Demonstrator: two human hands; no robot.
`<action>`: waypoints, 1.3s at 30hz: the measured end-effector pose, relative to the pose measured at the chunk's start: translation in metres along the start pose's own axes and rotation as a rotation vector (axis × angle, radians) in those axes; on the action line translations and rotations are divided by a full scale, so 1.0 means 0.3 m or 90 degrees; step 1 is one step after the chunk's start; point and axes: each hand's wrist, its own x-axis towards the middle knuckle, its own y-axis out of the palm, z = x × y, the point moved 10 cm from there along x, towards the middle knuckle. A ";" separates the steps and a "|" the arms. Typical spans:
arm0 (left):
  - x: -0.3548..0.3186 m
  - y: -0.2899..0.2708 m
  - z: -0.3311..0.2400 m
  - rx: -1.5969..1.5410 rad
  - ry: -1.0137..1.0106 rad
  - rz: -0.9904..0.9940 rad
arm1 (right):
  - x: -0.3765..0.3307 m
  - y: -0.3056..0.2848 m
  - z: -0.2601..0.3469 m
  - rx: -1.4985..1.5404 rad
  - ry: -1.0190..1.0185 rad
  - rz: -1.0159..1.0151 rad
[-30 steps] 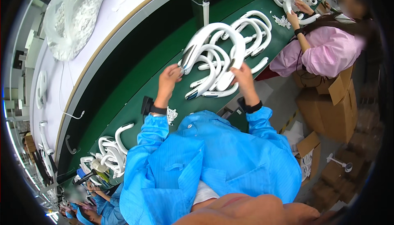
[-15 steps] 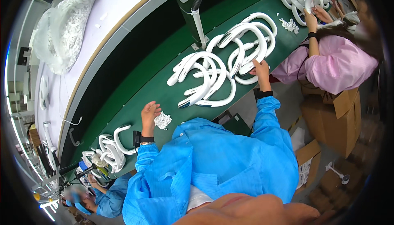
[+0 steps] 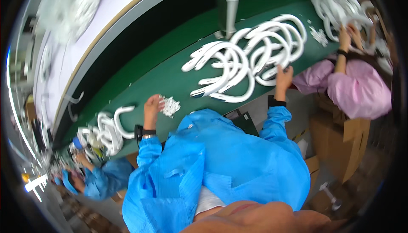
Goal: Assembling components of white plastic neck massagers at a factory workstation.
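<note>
Several white curved tube-like pieces lie overlapped in a large heap on the green bench. By the right-hand, near edge of that heap is my right hand, its thumb and fingers apart, with nothing seen in it. My left hand hovers beside a small pile of little white parts. Its fingers are loosely bent and a little blurred; I make out nothing held. Fine detail at the fingertips is smeared.
To the left lie more white curved pieces, near a co-worker in blue. On the right a co-worker in pink handles similar pieces beside another small-parts pile. A post rises behind the heap. Cardboard boxes stand at right.
The whole view has shifted. My right hand has come off the end of a curved piece, and my left hand is closer to the small white parts. The pink-clad co-worker's hands have lowered.
</note>
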 end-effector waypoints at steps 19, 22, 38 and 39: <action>-0.310 -1.016 0.148 0.578 -0.122 -0.714 | -1.567 0.552 1.051 -0.135 -0.728 0.668; -0.225 -1.113 0.278 0.518 -0.177 -0.625 | -1.599 0.686 0.924 -0.311 -0.671 0.703; 0.005 -0.868 0.489 -0.258 -0.253 -0.178 | -1.560 0.722 0.923 -0.005 -0.677 0.621; 0.014 -0.851 0.487 -0.257 -0.252 -0.172 | -1.549 0.719 0.923 0.005 -0.653 0.621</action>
